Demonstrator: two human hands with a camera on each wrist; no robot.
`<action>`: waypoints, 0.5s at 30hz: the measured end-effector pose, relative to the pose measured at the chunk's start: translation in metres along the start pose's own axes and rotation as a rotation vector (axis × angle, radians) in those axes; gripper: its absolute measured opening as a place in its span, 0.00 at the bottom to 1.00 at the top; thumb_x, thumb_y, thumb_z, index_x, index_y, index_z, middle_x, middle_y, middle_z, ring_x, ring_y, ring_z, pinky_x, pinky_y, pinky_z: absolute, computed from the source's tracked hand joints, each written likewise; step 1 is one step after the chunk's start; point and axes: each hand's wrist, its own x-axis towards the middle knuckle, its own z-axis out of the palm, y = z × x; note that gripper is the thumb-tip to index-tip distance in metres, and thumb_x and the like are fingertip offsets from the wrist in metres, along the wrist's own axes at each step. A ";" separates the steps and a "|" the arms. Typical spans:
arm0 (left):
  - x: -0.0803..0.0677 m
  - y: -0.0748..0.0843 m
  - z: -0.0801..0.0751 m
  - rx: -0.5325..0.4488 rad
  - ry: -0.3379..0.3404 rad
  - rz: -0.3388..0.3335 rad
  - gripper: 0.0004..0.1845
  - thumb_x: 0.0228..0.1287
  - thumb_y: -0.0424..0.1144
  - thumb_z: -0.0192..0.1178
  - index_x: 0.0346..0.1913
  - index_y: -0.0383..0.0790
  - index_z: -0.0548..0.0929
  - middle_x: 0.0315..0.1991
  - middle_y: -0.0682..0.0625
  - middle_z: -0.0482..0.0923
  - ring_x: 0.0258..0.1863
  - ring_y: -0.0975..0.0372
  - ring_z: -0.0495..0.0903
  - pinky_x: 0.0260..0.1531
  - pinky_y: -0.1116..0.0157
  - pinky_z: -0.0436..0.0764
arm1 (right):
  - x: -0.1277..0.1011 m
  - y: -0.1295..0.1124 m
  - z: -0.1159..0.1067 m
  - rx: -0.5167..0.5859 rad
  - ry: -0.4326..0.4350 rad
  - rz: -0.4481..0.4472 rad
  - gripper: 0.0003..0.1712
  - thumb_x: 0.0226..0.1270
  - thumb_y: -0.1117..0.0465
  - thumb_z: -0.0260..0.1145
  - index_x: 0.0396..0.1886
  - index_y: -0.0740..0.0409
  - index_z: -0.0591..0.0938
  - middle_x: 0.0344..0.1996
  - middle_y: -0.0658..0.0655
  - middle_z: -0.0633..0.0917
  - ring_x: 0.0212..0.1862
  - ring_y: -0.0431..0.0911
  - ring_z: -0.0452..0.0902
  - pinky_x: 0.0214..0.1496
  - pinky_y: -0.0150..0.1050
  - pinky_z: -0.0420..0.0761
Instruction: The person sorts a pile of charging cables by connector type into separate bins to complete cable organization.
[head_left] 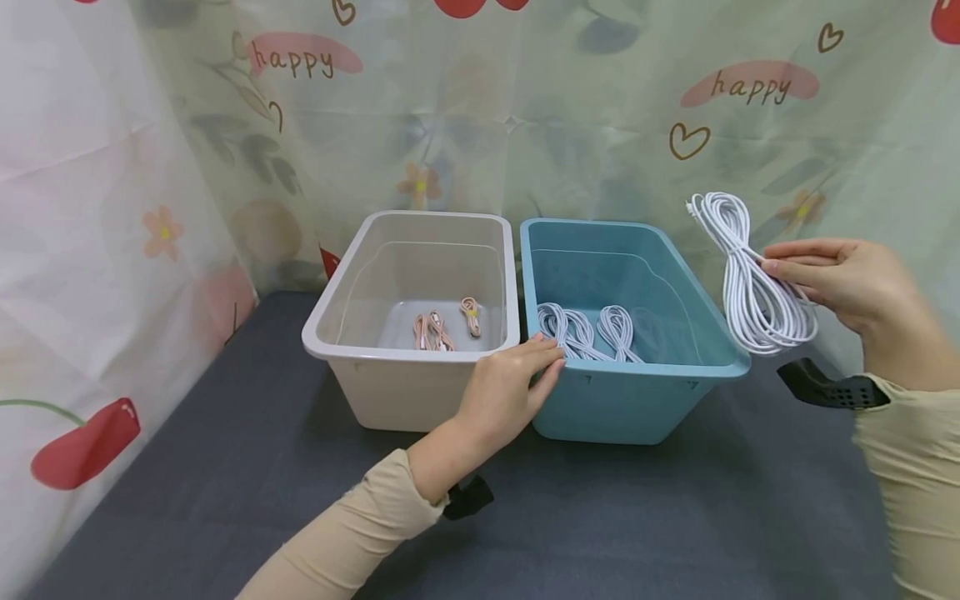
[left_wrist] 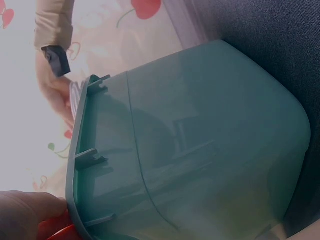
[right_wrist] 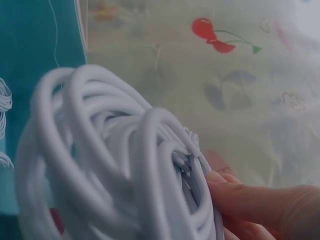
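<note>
In the head view my right hand (head_left: pixel 862 283) pinches a bundled white cable (head_left: pixel 765 292) between thumb and fingers, up in the air just right of the blue bin (head_left: pixel 637 375). The right wrist view shows the thick loops of this white cable (right_wrist: pixel 125 150) close up, with the thumb and fingers at its tied middle. My left hand (head_left: pixel 510 383) rests with its fingertips on the near left rim of the blue bin, beside the beige bin. Several coils of white cable (head_left: pixel 617 329) lie inside the blue bin.
The beige bin (head_left: pixel 412 383) stands directly left of the blue one and holds a few small pinkish cable bundles (head_left: pixel 432 332). Both stand on a dark cloth-covered table (head_left: pixel 600 525). A patterned curtain (head_left: pixel 480 108) hangs close behind, another at the left.
</note>
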 end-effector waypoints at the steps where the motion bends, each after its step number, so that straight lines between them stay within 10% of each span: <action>1: 0.000 0.000 0.000 0.000 0.001 0.001 0.10 0.61 0.36 0.61 0.43 0.39 0.86 0.44 0.48 0.86 0.50 0.59 0.82 0.49 0.63 0.81 | 0.000 -0.002 0.002 0.000 -0.006 -0.005 0.07 0.53 0.45 0.69 0.24 0.21 0.80 0.22 0.24 0.81 0.31 0.22 0.75 0.31 0.22 0.75; 15: 0.000 0.001 -0.001 0.000 -0.002 0.000 0.10 0.61 0.36 0.61 0.43 0.39 0.86 0.44 0.47 0.86 0.51 0.59 0.82 0.49 0.63 0.81 | 0.007 -0.031 0.025 -0.081 -0.089 -0.076 0.05 0.54 0.44 0.69 0.27 0.22 0.81 0.24 0.26 0.83 0.34 0.23 0.76 0.34 0.22 0.76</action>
